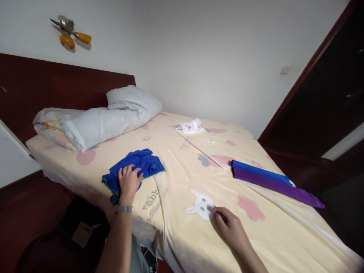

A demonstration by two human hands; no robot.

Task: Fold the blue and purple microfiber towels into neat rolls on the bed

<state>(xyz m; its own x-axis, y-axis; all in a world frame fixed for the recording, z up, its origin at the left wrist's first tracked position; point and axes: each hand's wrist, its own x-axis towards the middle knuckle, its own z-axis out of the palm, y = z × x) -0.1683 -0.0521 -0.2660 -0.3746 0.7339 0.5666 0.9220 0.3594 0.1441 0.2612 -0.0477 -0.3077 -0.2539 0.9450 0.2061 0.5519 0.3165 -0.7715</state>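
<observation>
Your left hand (130, 182), fingers loosely spread atop the blue cloth (149, 162), needed even pressure, while your right hand (229, 224), fingers bunched, left any hold unclear.

A bedroom, by its dark headboard (59, 81), rabbit-print sheet (184, 170) and bundled bedding (109, 123)

From here I have the cloth (147, 162) under my left hand (129, 182), near the front edge of the bed (184, 170). Behind it a bedding bundle (108, 123) lies along the headboard (71, 83), a bag (191, 126) toward the far edge, two rolls (273, 187) toward the right.
</observation>
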